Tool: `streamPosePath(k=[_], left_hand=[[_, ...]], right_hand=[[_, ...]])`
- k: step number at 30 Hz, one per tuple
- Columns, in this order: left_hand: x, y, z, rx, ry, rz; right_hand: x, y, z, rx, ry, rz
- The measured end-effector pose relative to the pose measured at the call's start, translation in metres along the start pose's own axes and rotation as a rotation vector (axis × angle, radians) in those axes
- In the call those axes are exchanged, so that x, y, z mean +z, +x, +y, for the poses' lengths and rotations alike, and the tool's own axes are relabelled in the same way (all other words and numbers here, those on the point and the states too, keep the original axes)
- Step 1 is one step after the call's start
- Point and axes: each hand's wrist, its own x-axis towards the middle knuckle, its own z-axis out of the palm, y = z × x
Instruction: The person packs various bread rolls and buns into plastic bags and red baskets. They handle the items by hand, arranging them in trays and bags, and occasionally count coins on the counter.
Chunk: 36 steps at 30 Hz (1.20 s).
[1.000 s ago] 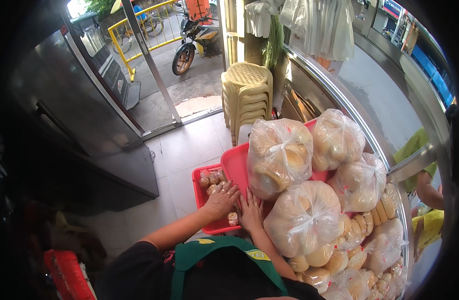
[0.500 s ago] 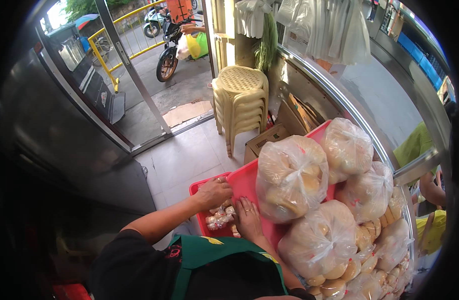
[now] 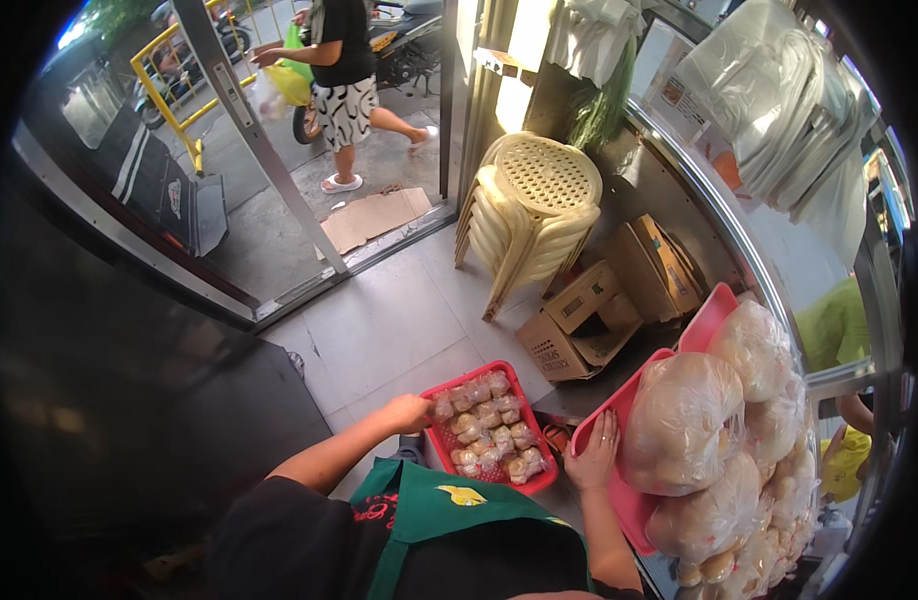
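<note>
1. Nearest, a green apron (image 3: 417, 505) with a yellow emblem is worn over a black shirt (image 3: 279, 535).
2. The rim of the red basket (image 3: 537, 428) is met at its left side by the left hand (image 3: 409, 413); the grip is narrow, with the fingers curled and the rim held.
3. The edge of the pink tray (image 3: 634, 510) is covered by the right hand (image 3: 593, 462) – its fingers are laid out close together, but whether the edge is pinched cannot be told.
4. Between the two hands, small wrapped buns (image 3: 491, 412) are contained in the red basket, set close together in clear plastic.
5. To the right, the pink tray is loaded with large clear bags of bread (image 3: 684, 420), knotted and crowded together.
6. Beyond the basket, an open cardboard box (image 3: 577, 330) is seen on the floor, just beside a stack of cream stools (image 3: 541, 195).
7. Farther off – past the door frame (image 3: 264, 150) – green and yellow bags are carried by a person (image 3: 341, 70) in patterned shorts; a yellow barrier (image 3: 171, 85) is seen outside.
</note>
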Motion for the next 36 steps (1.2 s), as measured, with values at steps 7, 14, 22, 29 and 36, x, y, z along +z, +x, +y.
streamPosePath(k=[7,14,22,29,36], left_hand=[[0.0,-0.023,0.044,0.216,-0.018,-0.214],[-0.095,-0.042,-0.003,0.185,-0.076,0.369],[-0.31,-0.022,-0.285,-0.429,-0.016,1.381],[-0.477,-0.031,-0.444,-0.757,-0.416,1.095],[-0.479,-0.05,-0.415,-0.558,-0.29,1.091]], right_hand=[[0.005,-0.006,0.004,-0.038,0.044,0.088],[-0.002,-0.012,0.003,-0.058,0.094,0.122],[-0.025,0.087,-0.05,0.026,0.016,0.46],[-0.007,0.356,-0.089,0.161,0.152,0.431],[-0.005,0.549,-0.08,0.279,0.493,0.747]])
